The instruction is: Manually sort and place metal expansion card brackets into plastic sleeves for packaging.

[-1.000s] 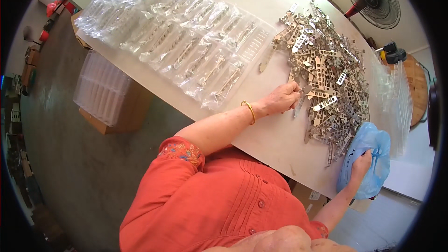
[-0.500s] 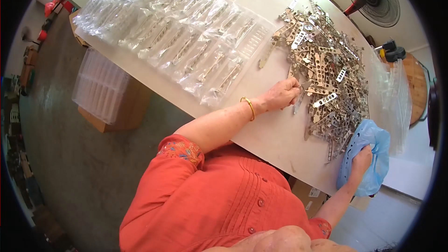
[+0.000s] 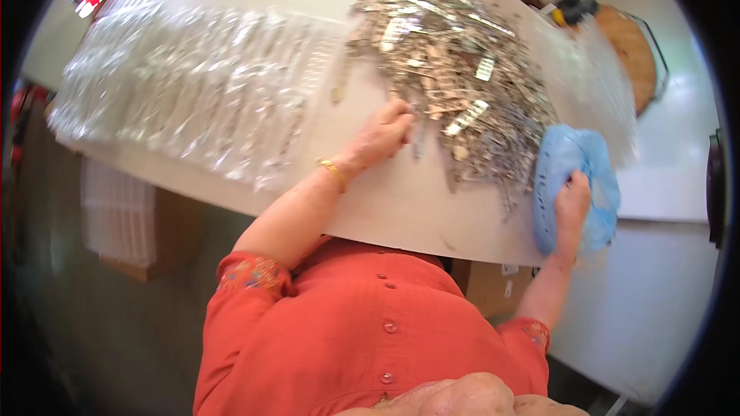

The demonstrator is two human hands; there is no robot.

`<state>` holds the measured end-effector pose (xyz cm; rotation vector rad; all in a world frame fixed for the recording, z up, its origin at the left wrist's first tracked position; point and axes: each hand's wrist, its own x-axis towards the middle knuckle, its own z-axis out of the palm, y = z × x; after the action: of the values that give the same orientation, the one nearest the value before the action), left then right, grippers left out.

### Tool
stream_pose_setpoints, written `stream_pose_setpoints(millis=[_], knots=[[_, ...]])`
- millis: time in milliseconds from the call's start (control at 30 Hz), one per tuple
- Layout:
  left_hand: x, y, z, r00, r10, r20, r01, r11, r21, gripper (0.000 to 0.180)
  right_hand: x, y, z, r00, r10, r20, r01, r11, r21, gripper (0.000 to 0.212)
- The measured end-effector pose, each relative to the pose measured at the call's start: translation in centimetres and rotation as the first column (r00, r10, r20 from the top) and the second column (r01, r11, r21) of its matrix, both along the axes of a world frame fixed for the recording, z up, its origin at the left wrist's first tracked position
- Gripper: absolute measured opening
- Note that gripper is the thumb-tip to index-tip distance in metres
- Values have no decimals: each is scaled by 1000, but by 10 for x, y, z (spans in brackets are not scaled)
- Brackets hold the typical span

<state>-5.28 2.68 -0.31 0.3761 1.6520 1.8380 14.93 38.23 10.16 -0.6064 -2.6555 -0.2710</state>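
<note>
My left hand, with a gold bangle at the wrist, rests at the near left edge of a heap of flat, perforated metal strips. Its fingers are curled and pinched together, and blur hides what is between them. On the right, my right hand reaches over a light-blue plastic bag at the table's edge. Those fingers are closed at the bag's opening; whatever they grip cannot be made out. One loose metal strip lies left of the heap.
Clear plastic trays with metal strips under crinkled film cover the table's left side. More clear plastic sheets lie right of the heap. Below the table's left edge, stacked trays stand on a cardboard box. A round wooden piece is behind.
The whole view has swung, so the table and heap appear shifted left and up, with blur. Both hands keep their places, left by the heap and right at the bag.
</note>
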Motion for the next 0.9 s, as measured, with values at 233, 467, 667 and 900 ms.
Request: stream_pose_setpoints(millis=[233,467,667,900], knots=[[-1,-3,10,997,-50,60,46,997,69,15,-4,-30,20,993,-28,-116,7,985,-172,16],[2,-5,17,996,-65,65,59,994,91,14,-18,-35,16,953,-196,233,226,968,-109,24],[6,-3,18,996,-52,70,45,995,93,15,-4,-16,12,988,-143,61,148,984,-99,10],[3,-2,16,993,-59,101,46,990,130,15,8,-23,25,950,-200,-239,97,919,-383,14]])
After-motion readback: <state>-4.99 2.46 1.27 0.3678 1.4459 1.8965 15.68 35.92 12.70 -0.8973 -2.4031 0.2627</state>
